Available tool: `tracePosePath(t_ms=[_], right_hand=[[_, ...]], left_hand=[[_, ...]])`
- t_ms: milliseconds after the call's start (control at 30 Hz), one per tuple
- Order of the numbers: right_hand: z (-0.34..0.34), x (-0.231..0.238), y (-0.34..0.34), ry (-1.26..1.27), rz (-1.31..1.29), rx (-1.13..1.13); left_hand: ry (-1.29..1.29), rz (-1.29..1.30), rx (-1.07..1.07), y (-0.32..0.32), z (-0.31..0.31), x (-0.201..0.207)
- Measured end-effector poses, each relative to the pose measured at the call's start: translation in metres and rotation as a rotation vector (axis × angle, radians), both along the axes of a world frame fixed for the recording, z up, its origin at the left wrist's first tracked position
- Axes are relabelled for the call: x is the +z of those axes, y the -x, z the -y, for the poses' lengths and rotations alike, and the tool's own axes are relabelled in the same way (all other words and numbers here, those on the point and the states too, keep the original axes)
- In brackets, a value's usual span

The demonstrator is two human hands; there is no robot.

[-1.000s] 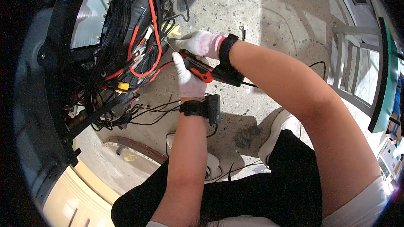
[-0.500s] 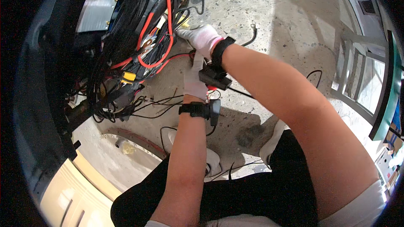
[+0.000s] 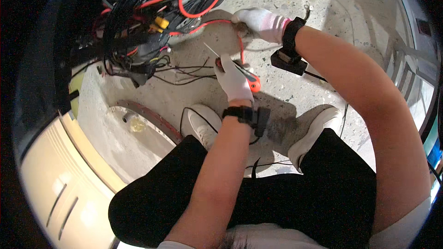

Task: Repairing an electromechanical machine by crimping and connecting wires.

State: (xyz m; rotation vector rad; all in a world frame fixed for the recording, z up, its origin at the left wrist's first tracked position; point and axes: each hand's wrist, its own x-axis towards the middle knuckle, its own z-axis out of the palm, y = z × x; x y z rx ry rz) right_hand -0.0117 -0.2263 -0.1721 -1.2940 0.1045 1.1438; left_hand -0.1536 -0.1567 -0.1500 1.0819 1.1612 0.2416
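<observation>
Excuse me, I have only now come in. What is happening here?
A person is busy beside a tangle of cables. The white-gloved left hand holds a red-and-black tool, and a thin metal shaft sticks out past the thumb toward the cables. The white-gloved right hand is at a thin red wire that runs out of the tangle; whether its fingertips pinch the wire is hard to see.
</observation>
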Motion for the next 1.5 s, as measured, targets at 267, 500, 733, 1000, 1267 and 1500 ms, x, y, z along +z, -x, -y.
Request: tracePosePath(t_ms=[267,500,733,1000,1267,1500], right_hand=[[-0.017,0.04,0.045,0.379,0.665,0.533],[-0.012,0.047,0.052,0.484,0.407,0.681],[-0.018,0.035,0.053,0.51,0.427,0.714],[-0.018,0.028,0.05,0.46,0.504,0.896],[-0.015,0.029,0.049,0.414,0.706,0.953],[-0.013,0.031,0.051,0.395,0.508,0.682]], left_hand=[[-0.087,-0.047,-0.067,-0.028,-0.048,0.004],[-0.16,-0.023,-0.054,-0.027,-0.048,-0.001],[-0.268,-0.125,-0.102,-0.03,-0.053,0.002],[-0.26,-0.046,-0.126,-0.03,-0.054,0.005],[-0.294,-0.05,-0.095,-0.031,-0.052,0.007],[-0.209,-0.021,-0.026,-0.034,-0.054,0.009]])
